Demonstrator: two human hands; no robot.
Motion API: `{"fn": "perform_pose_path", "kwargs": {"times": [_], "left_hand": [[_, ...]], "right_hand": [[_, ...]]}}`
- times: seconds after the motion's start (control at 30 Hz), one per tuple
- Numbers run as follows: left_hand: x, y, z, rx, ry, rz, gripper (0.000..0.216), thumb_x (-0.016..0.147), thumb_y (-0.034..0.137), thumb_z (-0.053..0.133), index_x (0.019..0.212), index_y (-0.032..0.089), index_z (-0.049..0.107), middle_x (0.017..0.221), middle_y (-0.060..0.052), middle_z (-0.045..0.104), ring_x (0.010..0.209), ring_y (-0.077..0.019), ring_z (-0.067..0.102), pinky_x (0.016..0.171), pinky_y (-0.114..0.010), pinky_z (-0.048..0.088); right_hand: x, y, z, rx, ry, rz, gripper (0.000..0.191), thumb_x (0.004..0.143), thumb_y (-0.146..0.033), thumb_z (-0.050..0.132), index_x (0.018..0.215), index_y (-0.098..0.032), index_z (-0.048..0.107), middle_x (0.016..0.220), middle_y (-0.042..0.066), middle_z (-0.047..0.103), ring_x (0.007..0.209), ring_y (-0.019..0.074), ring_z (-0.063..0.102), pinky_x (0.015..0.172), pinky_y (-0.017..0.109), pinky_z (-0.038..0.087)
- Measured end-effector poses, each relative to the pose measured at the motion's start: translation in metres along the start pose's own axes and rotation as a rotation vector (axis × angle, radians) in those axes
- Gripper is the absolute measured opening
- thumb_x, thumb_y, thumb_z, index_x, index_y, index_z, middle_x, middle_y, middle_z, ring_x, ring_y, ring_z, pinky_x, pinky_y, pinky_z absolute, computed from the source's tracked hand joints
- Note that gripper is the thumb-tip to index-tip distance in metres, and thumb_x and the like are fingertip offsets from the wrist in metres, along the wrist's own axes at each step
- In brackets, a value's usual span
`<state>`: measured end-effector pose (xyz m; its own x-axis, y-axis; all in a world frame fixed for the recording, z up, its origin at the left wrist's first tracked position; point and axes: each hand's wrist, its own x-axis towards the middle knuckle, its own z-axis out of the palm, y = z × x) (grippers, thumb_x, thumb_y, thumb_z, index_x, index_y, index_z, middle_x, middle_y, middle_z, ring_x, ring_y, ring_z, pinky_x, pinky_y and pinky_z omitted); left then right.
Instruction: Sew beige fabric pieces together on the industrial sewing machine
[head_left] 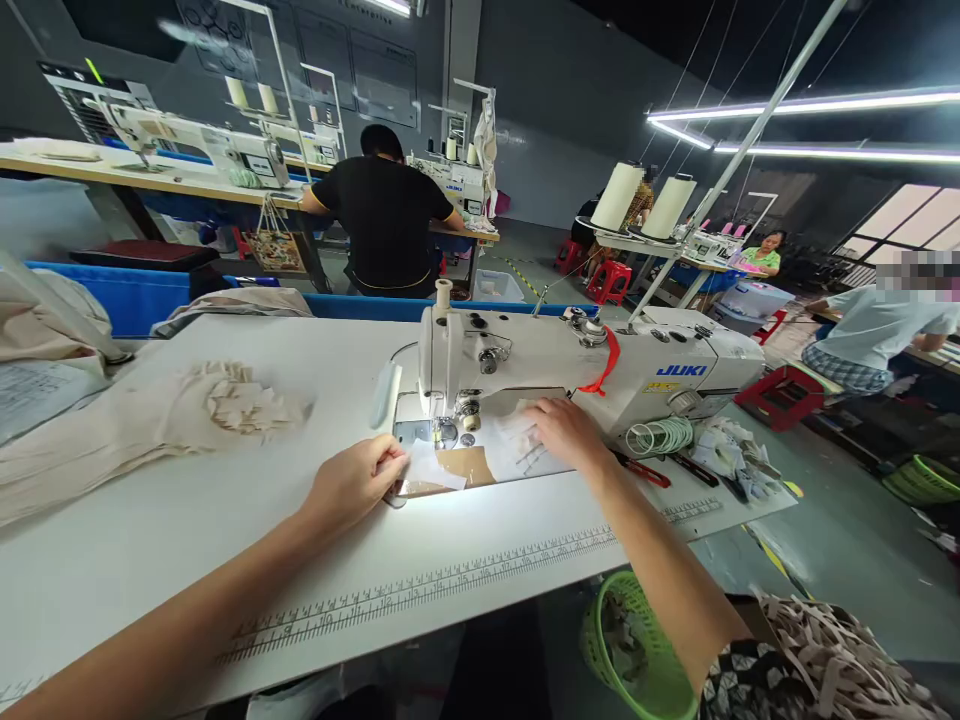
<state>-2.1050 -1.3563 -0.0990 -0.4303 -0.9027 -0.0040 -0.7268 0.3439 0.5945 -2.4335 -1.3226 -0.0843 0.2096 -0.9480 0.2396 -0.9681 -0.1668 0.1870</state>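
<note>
My left hand [358, 482] is closed in a pinch on a small white fabric piece [433, 469] lying on the brightly lit bed in front of the needle [437, 430]. My right hand [564, 430] rests fingers-down on a small stack of white labels [517, 445] under the arm of the white Juki sewing machine [600, 365]. A tan patch [466, 464] shows on the bed between the two hands.
Beige fabric pieces [150, 420] pile at the left of the white table [225, 540]. Scissors [645, 470], coiled cord [660, 436] and scraps sit right of the machine. A green basket [637, 650] and strips [825, 650] lie below. Other people work at stations behind.
</note>
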Motion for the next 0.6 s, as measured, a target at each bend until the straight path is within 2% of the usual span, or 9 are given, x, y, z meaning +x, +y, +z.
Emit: {"fn": "perform_pose_path", "kwargs": {"times": [0.1, 0.27, 0.43, 0.5, 0.6], "left_hand": [[0.000, -0.001, -0.001, 0.014, 0.005, 0.006, 0.031, 0.086, 0.048, 0.039, 0.080, 0.023, 0.056, 0.075, -0.002, 0.070, 0.072, -0.0230, 0.062, 0.064, -0.031, 0.035], [0.000, -0.002, -0.001, 0.031, -0.008, -0.001, 0.030, 0.086, 0.046, 0.037, 0.079, 0.023, 0.055, 0.076, -0.002, 0.070, 0.072, -0.0216, 0.062, 0.064, -0.030, 0.035], [0.000, -0.003, 0.000, 0.047, -0.019, -0.004, 0.031, 0.087, 0.046, 0.036, 0.080, 0.023, 0.054, 0.077, -0.001, 0.069, 0.072, -0.0209, 0.061, 0.065, -0.031, 0.037], [0.000, -0.002, 0.000, 0.050, -0.017, 0.000, 0.030, 0.087, 0.045, 0.036, 0.080, 0.023, 0.054, 0.077, -0.001, 0.069, 0.071, -0.0206, 0.060, 0.065, -0.031, 0.037], [0.000, -0.001, 0.000, 0.053, -0.005, 0.009, 0.030, 0.087, 0.045, 0.037, 0.078, 0.022, 0.055, 0.076, -0.001, 0.068, 0.069, -0.0201, 0.060, 0.063, -0.030, 0.036]], "right_hand": [[-0.001, -0.005, 0.005, -0.036, 0.065, 0.030, 0.027, 0.089, -0.006, 0.051, 0.096, -0.020, 0.073, 0.093, 0.009, 0.070, 0.087, 0.0235, 0.061, 0.078, 0.036, 0.043], [-0.009, -0.005, 0.015, -0.042, 0.208, 0.116, 0.027, 0.092, -0.009, 0.051, 0.107, -0.020, 0.071, 0.101, 0.008, 0.071, 0.092, 0.0231, 0.059, 0.079, 0.035, 0.041], [-0.027, -0.004, 0.016, -0.029, 0.309, 0.142, 0.021, 0.091, -0.013, 0.054, 0.100, -0.020, 0.071, 0.096, 0.006, 0.071, 0.088, 0.0227, 0.057, 0.075, 0.035, 0.038], [-0.037, -0.007, 0.016, -0.025, 0.327, 0.105, 0.020, 0.089, -0.011, 0.054, 0.098, -0.020, 0.070, 0.095, 0.005, 0.070, 0.087, 0.0220, 0.057, 0.075, 0.034, 0.038], [-0.049, -0.014, 0.012, -0.072, 0.269, 0.062, 0.022, 0.088, -0.008, 0.055, 0.101, -0.020, 0.068, 0.098, 0.006, 0.070, 0.090, 0.0222, 0.057, 0.076, 0.035, 0.037]]}}
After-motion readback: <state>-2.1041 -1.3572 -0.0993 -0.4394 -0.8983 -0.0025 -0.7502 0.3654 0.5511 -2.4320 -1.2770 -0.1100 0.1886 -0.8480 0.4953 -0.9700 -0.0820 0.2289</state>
